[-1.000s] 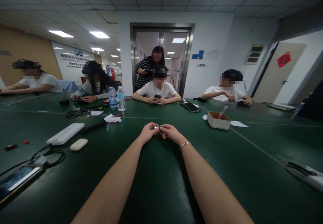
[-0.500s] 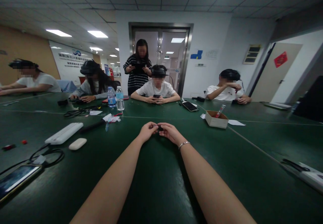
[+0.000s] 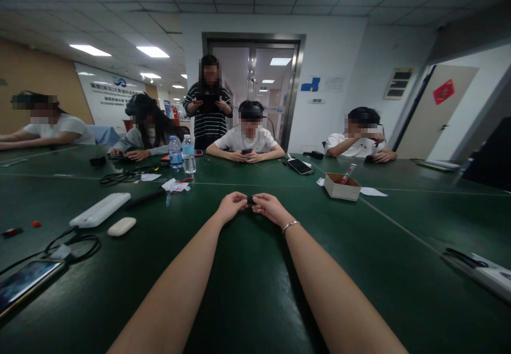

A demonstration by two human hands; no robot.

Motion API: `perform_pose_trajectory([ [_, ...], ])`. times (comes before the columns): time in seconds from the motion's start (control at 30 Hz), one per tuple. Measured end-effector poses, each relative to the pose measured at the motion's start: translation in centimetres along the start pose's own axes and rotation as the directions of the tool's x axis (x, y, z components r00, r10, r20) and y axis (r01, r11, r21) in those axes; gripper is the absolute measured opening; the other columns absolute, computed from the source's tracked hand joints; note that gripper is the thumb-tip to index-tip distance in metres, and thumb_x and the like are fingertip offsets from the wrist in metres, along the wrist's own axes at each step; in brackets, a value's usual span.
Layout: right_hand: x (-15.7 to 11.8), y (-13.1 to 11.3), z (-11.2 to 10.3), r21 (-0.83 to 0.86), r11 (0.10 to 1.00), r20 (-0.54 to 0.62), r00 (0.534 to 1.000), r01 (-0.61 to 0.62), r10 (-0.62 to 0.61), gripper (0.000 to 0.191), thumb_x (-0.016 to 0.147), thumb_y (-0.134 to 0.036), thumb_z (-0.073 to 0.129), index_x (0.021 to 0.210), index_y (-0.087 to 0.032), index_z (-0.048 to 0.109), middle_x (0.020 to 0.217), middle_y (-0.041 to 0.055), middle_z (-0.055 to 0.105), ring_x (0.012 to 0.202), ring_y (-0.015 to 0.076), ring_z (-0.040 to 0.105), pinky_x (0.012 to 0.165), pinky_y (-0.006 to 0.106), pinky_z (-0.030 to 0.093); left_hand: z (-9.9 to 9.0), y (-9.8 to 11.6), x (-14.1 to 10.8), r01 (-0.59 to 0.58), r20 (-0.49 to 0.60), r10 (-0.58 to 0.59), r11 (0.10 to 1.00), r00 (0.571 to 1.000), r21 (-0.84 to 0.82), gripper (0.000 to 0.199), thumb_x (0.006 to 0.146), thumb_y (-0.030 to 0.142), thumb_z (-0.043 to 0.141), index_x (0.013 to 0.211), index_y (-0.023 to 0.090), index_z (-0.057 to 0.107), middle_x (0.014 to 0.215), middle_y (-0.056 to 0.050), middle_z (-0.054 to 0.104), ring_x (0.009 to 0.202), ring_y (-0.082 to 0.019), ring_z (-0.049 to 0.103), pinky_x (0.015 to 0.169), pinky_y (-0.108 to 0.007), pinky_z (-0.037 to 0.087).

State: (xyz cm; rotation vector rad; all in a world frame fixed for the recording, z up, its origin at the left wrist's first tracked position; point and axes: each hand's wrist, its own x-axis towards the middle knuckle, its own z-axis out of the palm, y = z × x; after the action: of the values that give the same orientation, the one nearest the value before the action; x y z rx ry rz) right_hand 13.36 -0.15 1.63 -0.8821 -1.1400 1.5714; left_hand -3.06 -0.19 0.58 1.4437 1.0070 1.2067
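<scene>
Both my arms reach forward over a dark green table (image 3: 255,301). Between the fingertips of my left hand (image 3: 232,208) and my right hand (image 3: 270,209) is a small black object (image 3: 250,200). Each hand pinches one side of it. It is too small and too covered by the fingers for me to tell its kind. A metal bracelet (image 3: 290,227) circles my right wrist.
To the left lie a white power strip (image 3: 100,210), a white oval case (image 3: 122,227), a phone (image 3: 30,285) and black cables. Two water bottles (image 3: 188,154) stand farther back. A small box (image 3: 342,186) sits to the right. Several people sit around the table; one person stands behind.
My hands have drawn slightly apart, and more of the black object shows between them. The standing person has shifted to the left.
</scene>
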Motion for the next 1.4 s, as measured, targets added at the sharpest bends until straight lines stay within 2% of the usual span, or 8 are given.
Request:
perform_pose_trajectory([
  [0.2, 0.24, 0.26, -0.14, -0.02, 1.0, 0.001, 1.0, 0.001, -0.001, 0.007, 0.082, -0.005, 0.06, 0.083, -0.009, 0.054, 0.065, 0.0045, 0.061, 0.053, 0.0118, 0.063, 0.053, 0.02, 0.055, -0.08, 0.12, -0.16, -0.007, 0.012, 0.007, 0.998, 1.0, 0.066, 0.016, 0.074, 0.018, 0.063, 0.087, 0.01, 0.057, 0.074, -0.006, 0.062, 0.067, -0.013, 0.061, 0.062, -0.024, 0.05],
  [0.4, 0.13, 0.22, 0.0, -0.044, 0.999, 0.004, 1.0, -0.009, 0.009, 0.01, 0.08, -0.003, 0.061, 0.08, -0.009, 0.053, 0.065, 0.0048, 0.061, 0.052, 0.013, 0.063, 0.05, 0.02, 0.055, -0.45, -0.15, -0.09, -0.026, 0.051, 0.02, 0.992, 0.999, 0.127, 0.018, 0.072, 0.021, 0.064, 0.085, 0.01, 0.058, 0.064, -0.004, 0.061, 0.06, -0.012, 0.059, 0.057, -0.023, 0.048],
  [1.2, -0.05, 0.0, 0.01, -0.054, 0.998, 0.008, 1.0, -0.024, 0.025, 0.008, 0.082, -0.003, 0.06, 0.085, -0.007, 0.053, 0.066, 0.0068, 0.062, 0.055, 0.014, 0.065, 0.052, 0.019, 0.055, -0.54, -0.01, -0.13, -0.014, 0.057, 0.005, 0.987, 0.998, 0.162, 0.022, 0.071, 0.028, 0.065, 0.083, 0.01, 0.059, 0.061, -0.003, 0.06, 0.054, -0.011, 0.056, 0.054, -0.023, 0.046],
  [1.4, -0.03, 0.02, -0.02, -0.038, 0.999, 0.011, 1.0, -0.013, 0.014, 0.008, 0.082, -0.002, 0.059, 0.084, -0.007, 0.053, 0.066, 0.0061, 0.061, 0.054, 0.0133, 0.064, 0.052, 0.019, 0.055, -0.53, -0.08, -0.06, -0.009, 0.056, 0.0, 0.986, 0.998, 0.167, 0.019, 0.073, 0.026, 0.062, 0.083, 0.01, 0.058, 0.06, -0.003, 0.059, 0.053, -0.011, 0.056, 0.052, -0.022, 0.045],
])
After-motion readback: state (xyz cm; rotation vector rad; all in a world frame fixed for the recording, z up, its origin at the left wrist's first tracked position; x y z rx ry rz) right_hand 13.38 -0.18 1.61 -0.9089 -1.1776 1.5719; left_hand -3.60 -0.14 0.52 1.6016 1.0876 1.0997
